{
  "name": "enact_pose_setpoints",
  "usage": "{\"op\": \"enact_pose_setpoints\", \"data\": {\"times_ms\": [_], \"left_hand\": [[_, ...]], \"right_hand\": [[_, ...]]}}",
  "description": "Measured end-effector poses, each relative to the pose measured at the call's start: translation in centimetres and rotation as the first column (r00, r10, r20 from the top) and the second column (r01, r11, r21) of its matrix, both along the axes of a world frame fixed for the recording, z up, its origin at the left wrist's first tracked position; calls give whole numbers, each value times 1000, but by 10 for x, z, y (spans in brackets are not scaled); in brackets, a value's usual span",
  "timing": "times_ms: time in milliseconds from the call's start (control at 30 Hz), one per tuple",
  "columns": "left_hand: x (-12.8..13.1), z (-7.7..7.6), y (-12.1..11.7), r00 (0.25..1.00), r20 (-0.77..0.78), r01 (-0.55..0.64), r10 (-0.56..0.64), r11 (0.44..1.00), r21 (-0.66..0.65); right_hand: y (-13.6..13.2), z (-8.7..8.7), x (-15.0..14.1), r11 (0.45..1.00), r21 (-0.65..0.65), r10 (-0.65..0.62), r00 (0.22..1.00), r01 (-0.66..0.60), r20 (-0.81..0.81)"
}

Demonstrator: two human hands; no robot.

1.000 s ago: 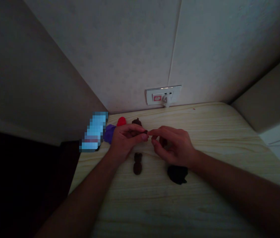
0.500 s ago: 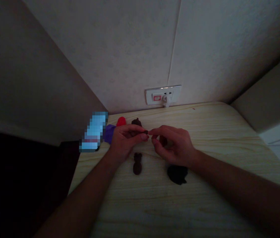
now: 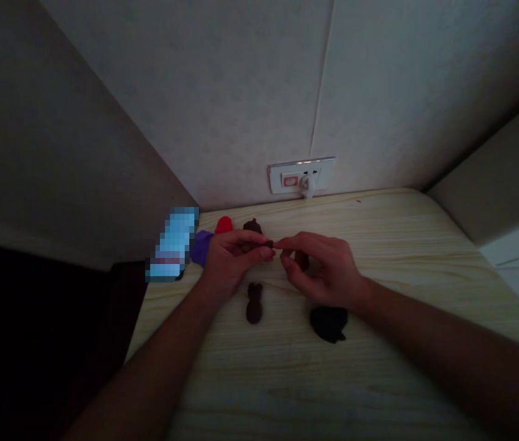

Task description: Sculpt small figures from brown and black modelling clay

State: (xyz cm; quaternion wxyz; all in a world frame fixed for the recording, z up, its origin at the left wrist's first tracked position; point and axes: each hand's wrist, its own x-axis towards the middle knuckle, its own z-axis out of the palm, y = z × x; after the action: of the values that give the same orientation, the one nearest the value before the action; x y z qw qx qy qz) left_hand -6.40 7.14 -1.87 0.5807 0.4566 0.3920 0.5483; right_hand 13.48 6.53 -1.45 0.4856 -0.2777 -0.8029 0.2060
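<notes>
My left hand (image 3: 234, 260) is closed, pinching a small dark brown lump (image 3: 269, 244), clay-like, between thumb and forefinger. My right hand (image 3: 321, 266) has its forefinger tip against that lump. Its thumb is held apart from the forefinger, with nothing seen between them. Below the hands a dark brown figure (image 3: 254, 306) lies on the table, a round body with a smaller head and little knobs on top. Near my right wrist is a flat black lump (image 3: 328, 323). Behind my left hand lies a larger brown lump (image 3: 252, 226), partly hidden by the fingers.
A purple lump (image 3: 200, 248) and a red piece (image 3: 223, 225) lie left of my left hand. A blurred-out phone-like slab (image 3: 174, 245) rests at the table's left edge. The pale wooden table (image 3: 406, 245) meets a wall with a socket (image 3: 303, 176) holding a plug.
Almost nothing differs. Both hands keep the same hold around the small brown lump, and the view has shifted very slightly.
</notes>
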Motion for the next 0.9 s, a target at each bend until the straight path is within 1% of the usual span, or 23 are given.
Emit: {"op": "enact_pose_setpoints", "data": {"times_ms": [367, 633, 900], "left_hand": [[-1, -1, 1, 1000, 10, 20, -20, 999, 25], [-1, -1, -1, 1000, -8, -7, 7, 1000, 13], [-1, -1, -1, 999, -31, -14, 14, 1000, 8]], "right_hand": [[-1, 2, 0, 1000, -22, 10, 1000, -10, -2], [-2, 2, 0, 1000, -25, 12, 1000, -11, 22], [-2, 2, 0, 998, -54, -16, 1000, 15, -8]]}}
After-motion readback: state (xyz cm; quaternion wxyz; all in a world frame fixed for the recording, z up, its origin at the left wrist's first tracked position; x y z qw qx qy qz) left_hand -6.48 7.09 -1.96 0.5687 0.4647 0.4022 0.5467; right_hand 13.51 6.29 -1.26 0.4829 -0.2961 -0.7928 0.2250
